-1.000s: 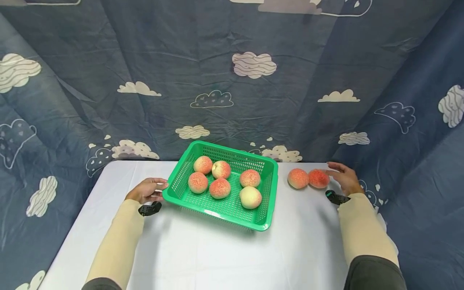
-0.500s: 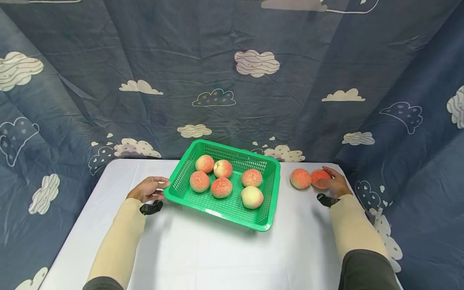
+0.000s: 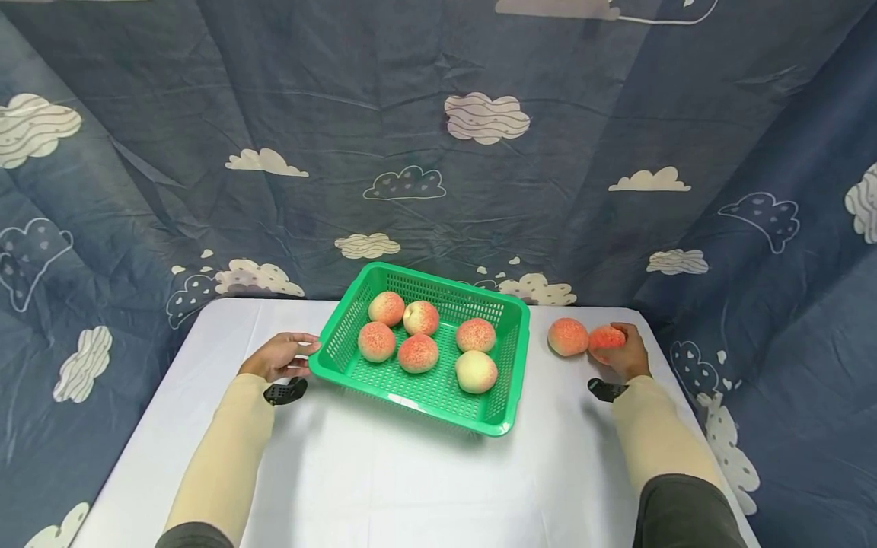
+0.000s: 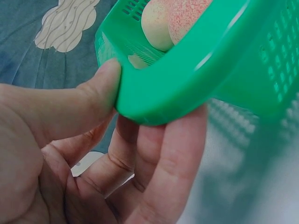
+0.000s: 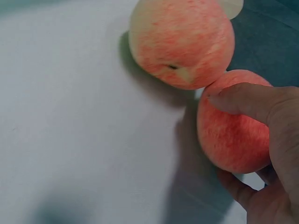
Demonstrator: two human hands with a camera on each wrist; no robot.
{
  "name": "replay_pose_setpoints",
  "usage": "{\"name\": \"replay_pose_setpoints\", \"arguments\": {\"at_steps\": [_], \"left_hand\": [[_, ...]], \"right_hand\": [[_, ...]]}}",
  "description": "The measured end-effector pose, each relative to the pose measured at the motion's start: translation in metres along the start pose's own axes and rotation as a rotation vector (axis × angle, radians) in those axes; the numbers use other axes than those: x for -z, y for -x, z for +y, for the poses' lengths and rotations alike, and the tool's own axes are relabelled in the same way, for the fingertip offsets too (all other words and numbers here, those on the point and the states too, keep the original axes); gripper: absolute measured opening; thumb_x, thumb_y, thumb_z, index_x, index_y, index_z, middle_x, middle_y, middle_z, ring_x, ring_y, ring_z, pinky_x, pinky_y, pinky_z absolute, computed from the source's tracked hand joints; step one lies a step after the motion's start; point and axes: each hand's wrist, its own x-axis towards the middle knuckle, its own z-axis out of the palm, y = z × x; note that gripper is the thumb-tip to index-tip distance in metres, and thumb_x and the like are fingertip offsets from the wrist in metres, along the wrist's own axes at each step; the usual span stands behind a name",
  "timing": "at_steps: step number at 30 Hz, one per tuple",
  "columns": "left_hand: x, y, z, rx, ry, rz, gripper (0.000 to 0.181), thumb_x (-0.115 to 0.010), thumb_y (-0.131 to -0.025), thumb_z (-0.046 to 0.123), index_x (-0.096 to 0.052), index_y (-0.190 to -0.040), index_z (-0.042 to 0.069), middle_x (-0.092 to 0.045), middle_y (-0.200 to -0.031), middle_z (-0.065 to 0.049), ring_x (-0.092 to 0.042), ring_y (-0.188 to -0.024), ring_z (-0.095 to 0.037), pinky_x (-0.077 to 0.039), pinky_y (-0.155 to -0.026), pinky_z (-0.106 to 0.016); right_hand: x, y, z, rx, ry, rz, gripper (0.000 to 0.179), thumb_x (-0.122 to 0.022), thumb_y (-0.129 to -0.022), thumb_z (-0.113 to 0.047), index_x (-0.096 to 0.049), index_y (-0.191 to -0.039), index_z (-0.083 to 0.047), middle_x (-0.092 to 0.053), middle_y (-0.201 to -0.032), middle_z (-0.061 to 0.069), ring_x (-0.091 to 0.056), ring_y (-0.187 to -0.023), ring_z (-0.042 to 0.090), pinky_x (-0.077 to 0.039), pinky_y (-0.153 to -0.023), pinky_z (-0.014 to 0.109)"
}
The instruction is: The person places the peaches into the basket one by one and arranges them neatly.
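Observation:
My left hand [image 3: 279, 356] holds the left corner of a green plastic basket [image 3: 438, 407]. In the left wrist view the thumb [image 4: 100, 93] is at the edge of the rim [image 4: 173, 88] and the fingers [image 4: 180, 149] are beneath it. Several peaches, among them a paler one [image 3: 476, 372], lie in the basket. To the right of it, my right hand [image 3: 629, 355] grips a red peach [image 3: 606, 337], with thumb and fingers around its sides in the right wrist view. Another peach [image 5: 182, 42] touches the gripped one on its left.
A white cloth covers the table [image 3: 425, 487]. Behind it hangs a dark blue curtain [image 3: 411, 76] with cloud prints, close to the table's back edge and the basket. The curtain also borders the table on the right.
My right hand has moved left and closed around the red peach, which it earlier only reached from the right side. The left hand keeps its place on the basket.

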Motion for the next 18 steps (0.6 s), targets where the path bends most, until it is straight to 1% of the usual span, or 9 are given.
{"name": "replay_pose_setpoints", "arguments": {"at_steps": [3,4,6,10,14,16,18], "left_hand": [[0.001,-0.001,0.002,-0.006,-0.007,-0.006,0.047,-0.056,-0.099,0.014,-0.042,-0.140,-0.003,-0.061,-0.080,0.001,-0.058,-0.071,-0.010,-0.057,-0.068,-0.026],[0.001,-0.001,0.002,-0.006,-0.010,-0.006,0.047,-0.056,-0.099,0.014,-0.042,-0.140,-0.003,-0.061,-0.080,0.001,-0.058,-0.071,-0.010,-0.057,-0.068,-0.025],[0.002,0.000,0.003,-0.009,-0.011,-0.009,0.046,-0.056,-0.099,0.014,-0.042,-0.140,-0.003,-0.061,-0.080,0.001,-0.059,-0.071,-0.010,-0.057,-0.067,-0.025],[0.003,0.000,0.003,-0.007,0.002,-0.006,0.045,-0.056,-0.099,0.014,-0.043,-0.139,-0.003,-0.060,-0.078,0.001,-0.058,-0.070,-0.010,-0.057,-0.065,-0.024],[0.002,0.000,0.000,-0.013,0.012,-0.005,0.044,-0.056,-0.099,0.014,-0.044,-0.137,-0.004,-0.060,-0.076,0.002,-0.058,-0.069,-0.010,-0.056,-0.063,-0.022],[0.001,-0.001,-0.001,-0.012,0.014,-0.007,0.044,-0.057,-0.099,0.014,-0.044,-0.137,-0.004,-0.060,-0.076,0.002,-0.058,-0.069,-0.010,-0.057,-0.066,-0.023],[0.001,0.000,-0.002,-0.008,0.016,-0.001,0.043,-0.057,-0.098,0.014,-0.045,-0.136,-0.003,-0.060,-0.076,0.002,-0.058,-0.070,-0.010,-0.057,-0.070,-0.026]], "right_hand": [[-0.002,0.004,0.000,-0.021,0.030,0.032,0.084,-0.069,-0.082,-0.001,-0.021,-0.151,-0.002,-0.024,-0.151,0.028,-0.027,-0.137,0.045,-0.025,-0.113,0.056],[-0.002,0.005,0.001,-0.025,0.043,0.044,0.084,-0.069,-0.082,-0.003,-0.021,-0.151,-0.002,-0.025,-0.150,0.028,-0.027,-0.136,0.045,-0.025,-0.113,0.056],[-0.003,0.006,0.002,-0.030,0.036,0.066,0.084,-0.070,-0.082,-0.005,-0.023,-0.151,-0.002,-0.027,-0.150,0.028,-0.029,-0.136,0.045,-0.027,-0.112,0.055],[-0.005,0.007,0.004,-0.059,-0.013,0.105,0.084,-0.070,-0.080,-0.009,-0.025,-0.151,-0.005,-0.029,-0.152,0.024,-0.031,-0.137,0.041,-0.028,-0.113,0.052],[-0.005,0.012,0.002,-0.095,-0.091,0.150,0.084,-0.069,-0.081,-0.010,-0.025,-0.152,-0.009,-0.029,-0.153,0.019,-0.031,-0.138,0.037,-0.028,-0.114,0.049],[-0.003,0.015,0.002,-0.107,-0.108,0.169,0.083,-0.069,-0.082,-0.013,-0.024,-0.152,-0.010,-0.029,-0.154,0.018,-0.031,-0.138,0.037,-0.028,-0.114,0.049],[-0.002,0.020,0.000,-0.112,-0.128,0.166,0.082,-0.069,-0.084,-0.015,-0.023,-0.153,-0.010,-0.028,-0.154,0.017,-0.030,-0.138,0.036,-0.028,-0.113,0.049]]}}
